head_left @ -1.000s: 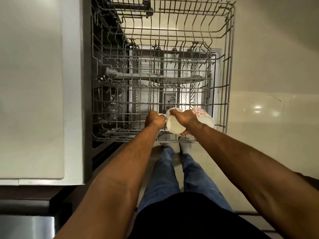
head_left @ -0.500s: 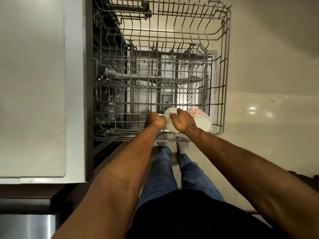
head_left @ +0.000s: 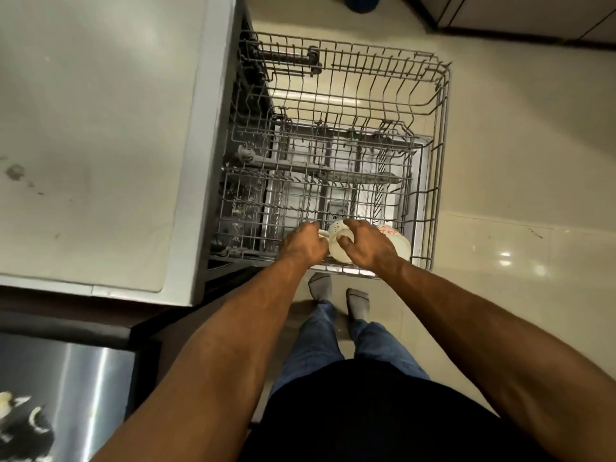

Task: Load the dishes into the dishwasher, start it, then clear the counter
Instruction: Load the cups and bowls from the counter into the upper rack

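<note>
The dishwasher's upper wire rack point(head_left: 440, 135) is pulled out over the open door, with the lower rack showing beneath it. At the rack's near edge lies a white mug point(head_left: 338, 250) on its side. My left hand point(head_left: 301, 243) grips its handle. My right hand point(head_left: 366, 245) holds the mug's body with curled fingers. Right behind it, a second white mug with a red flower print point(head_left: 398, 240) lies in the rack's near right corner, touching my right hand.
The pale counter point(head_left: 100, 145) runs along the left of the dishwasher. A steel sink point(head_left: 83, 388) sits at bottom left with dark-and-white items in it. My feet stand on the tiled floor point(head_left: 516, 261) at the rack's near edge.
My head has pulled back, so more of the rack and floor shows. Both hands stay on the white mug at the rack's near edge; the right hand's fingers have shifted on it.
</note>
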The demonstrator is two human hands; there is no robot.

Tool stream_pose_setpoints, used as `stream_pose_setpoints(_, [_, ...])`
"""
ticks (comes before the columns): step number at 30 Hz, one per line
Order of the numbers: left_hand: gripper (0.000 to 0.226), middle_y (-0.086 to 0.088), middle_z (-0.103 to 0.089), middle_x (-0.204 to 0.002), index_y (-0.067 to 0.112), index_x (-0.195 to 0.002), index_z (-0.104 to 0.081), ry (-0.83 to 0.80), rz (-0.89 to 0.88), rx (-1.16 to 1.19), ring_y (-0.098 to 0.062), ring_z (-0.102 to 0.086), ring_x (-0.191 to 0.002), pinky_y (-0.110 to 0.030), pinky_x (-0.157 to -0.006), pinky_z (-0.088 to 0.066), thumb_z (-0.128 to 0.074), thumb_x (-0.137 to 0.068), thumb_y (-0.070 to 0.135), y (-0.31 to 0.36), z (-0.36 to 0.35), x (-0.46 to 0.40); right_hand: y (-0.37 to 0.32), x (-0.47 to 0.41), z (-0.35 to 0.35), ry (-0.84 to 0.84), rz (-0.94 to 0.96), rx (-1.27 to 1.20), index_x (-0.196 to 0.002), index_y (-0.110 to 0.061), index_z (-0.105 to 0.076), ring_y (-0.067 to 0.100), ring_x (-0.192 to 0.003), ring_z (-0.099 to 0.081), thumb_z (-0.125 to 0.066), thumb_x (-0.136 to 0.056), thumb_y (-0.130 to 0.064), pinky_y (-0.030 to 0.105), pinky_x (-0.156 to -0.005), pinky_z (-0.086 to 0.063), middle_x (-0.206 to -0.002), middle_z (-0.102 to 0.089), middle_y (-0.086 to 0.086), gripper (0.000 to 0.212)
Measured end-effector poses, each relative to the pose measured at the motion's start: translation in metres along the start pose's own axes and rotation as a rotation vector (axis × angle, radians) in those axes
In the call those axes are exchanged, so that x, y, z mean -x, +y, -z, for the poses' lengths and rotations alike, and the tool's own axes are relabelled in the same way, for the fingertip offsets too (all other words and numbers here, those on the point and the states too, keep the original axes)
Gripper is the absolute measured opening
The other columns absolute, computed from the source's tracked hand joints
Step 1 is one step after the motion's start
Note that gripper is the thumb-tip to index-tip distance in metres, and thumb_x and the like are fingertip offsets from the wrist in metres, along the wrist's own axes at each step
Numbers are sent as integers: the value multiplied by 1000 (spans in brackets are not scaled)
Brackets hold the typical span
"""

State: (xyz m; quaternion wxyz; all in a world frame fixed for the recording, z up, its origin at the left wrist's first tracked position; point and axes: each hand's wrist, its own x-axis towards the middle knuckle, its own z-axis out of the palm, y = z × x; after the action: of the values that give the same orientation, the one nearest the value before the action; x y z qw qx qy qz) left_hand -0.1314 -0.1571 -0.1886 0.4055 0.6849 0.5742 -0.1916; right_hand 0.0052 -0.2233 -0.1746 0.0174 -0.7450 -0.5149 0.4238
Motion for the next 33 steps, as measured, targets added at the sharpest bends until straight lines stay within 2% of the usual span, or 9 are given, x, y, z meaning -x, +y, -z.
stream_pose_setpoints(4, [46, -7, -43, -143, 16, -141, -43, 83, -95, -138, -27, -46, -127, -43, -103, -41, -51, -97, 29, 3, 14, 30, -2, 11, 11, 13, 90, 63, -143, -9, -42, 36, -124, -49, -46, -100, -40, 40, -97, -41, -139, -50, 19, 53])
stream_pose_setpoints(7, [56, -3, -30, -155, 20, -150, -30, 150, -122, -130, -26, -39, -135, -43, -109, -37, -48, -98, 32, 6, 22, 57, -7, 21, 20, 18, 162, 121, -145, -12, -39, 35, -128, -47, -44, -99, -45, 39, -99, -40, -142, -48, 17, 57])
stream_pose_setpoints(11, [62, -2, -28, -155, 22, -152, -19, 343, -157, -126, -24, -37, -137, -41, -112, -32, -49, -98, 33, 8, 30, 94, -22, 35, 35, 60, 293, 198, -146, -16, -37, 33, -129, -46, -38, -97, -54, 42, -101, -42, -143, -47, 14, 62])
stream_pose_setpoints(15, [65, -2, -17, -161, 23, -155, -10, 549, -164, -153, -21, -14, -148, -41, -122, -12, -43, -101, 38, 3, 34, 129, -37, 45, 46, 144, 428, 202, -145, -23, -38, 29, -132, -42, -45, -97, -52, 45, -107, -38, -146, -45, 10, 57])
stream_pose_setpoints(17, [64, -1, -15, -161, 24, -155, -10, 637, -159, -178, -20, -9, -149, -41, -122, -9, -40, -101, 41, -2, 33, 147, -46, 52, 52, 178, 502, 202, -146, -22, -37, 28, -134, -40, -47, -96, -51, 49, -110, -35, -148, -43, 9, 59])
stream_pose_setpoints(22, [64, -2, -15, -162, 22, -155, -11, 808, -101, -186, -18, -5, -150, -40, -122, -4, -39, -101, 41, -21, 43, 190, -81, 62, 67, 228, 742, 228, -143, -20, -42, 23, -131, -43, -32, -86, -65, 50, -109, -35, -143, -47, 6, 74])
stream_pose_setpoints(29, [62, -2, -17, -161, 21, -154, -15, 973, 98, -113, -19, -7, -150, -38, -121, -2, -36, -101, 43, -76, 68, 246, -170, 80, 51, 226, 1016, 258, -138, -18, -48, 23, -131, -44, -35, -87, -63, 51, -111, -32, -140, -51, 6, 69])
stream_pose_setpoints(33, [62, -2, -22, -160, 20, -154, -20, 1069, 182, -74, -18, -10, -149, -36, -121, -1, -40, -100, 41, -121, 76, 277, -228, 92, 21, 211, 1152, 265, -136, -17, -52, 23, -129, -46, -38, -88, -61, 43, -109, -33, -139, -53, 6, 66])
